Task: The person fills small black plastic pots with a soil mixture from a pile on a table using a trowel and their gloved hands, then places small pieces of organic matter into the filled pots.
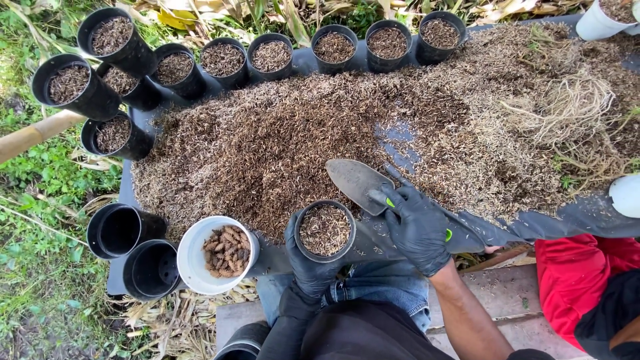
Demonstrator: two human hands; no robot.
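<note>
Head view: the black-gloved left hand (308, 263) wraps around a small round black plastic pot (325, 231) full of brown husk — at the heap's near edge — while the black-gloved right hand (417, 223) grasps a grey metal trowel (358, 183), its handle mostly hidden, blade apparently empty.

Potting station, seen from above.
Left hand (308, 263) grips a filled black pot (325, 231); right hand (417, 225) holds a trowel (358, 183) at the pot's 1 o'clock. White pot (193, 257) of brown chunks lies at its 9 o'clock; husk heap (280, 140) at 12.
</note>
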